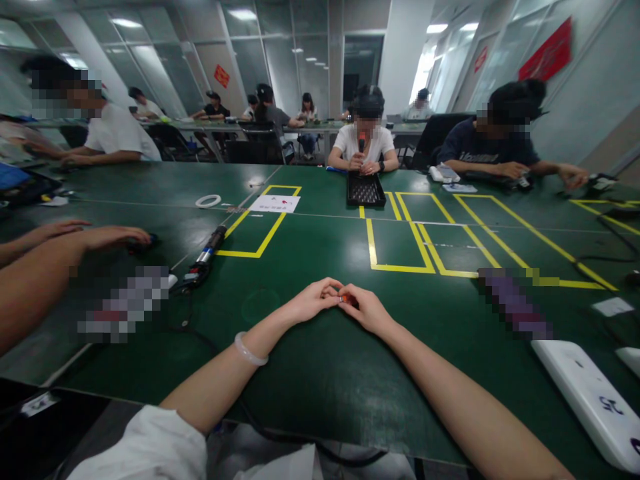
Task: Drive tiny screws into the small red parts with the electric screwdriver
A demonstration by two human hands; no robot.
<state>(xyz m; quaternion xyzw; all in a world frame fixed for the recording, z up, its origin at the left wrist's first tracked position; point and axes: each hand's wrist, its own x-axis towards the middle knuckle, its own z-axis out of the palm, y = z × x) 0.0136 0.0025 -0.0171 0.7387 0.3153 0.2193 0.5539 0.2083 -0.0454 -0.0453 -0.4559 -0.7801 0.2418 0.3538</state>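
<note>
My left hand (316, 299) and my right hand (366, 308) meet above the green table (310, 380), in the middle of the view. Between their fingertips is a small orange-red object (347, 299), mostly hidden by the fingers. My right hand has its fingers closed round that object. The fingers of my left hand are bent together and touch its near side, where a small shiny spot shows. A pale bracelet (251, 349) circles my left wrist.
A black tool (207, 253) with cables lies at the left, near another person's hand. White power bank (585, 400) is at the right. Yellow tape outlines, a paper sheet (275, 203), a white ring (208, 201) and a black tray (366, 199) lie farther back. People sit around.
</note>
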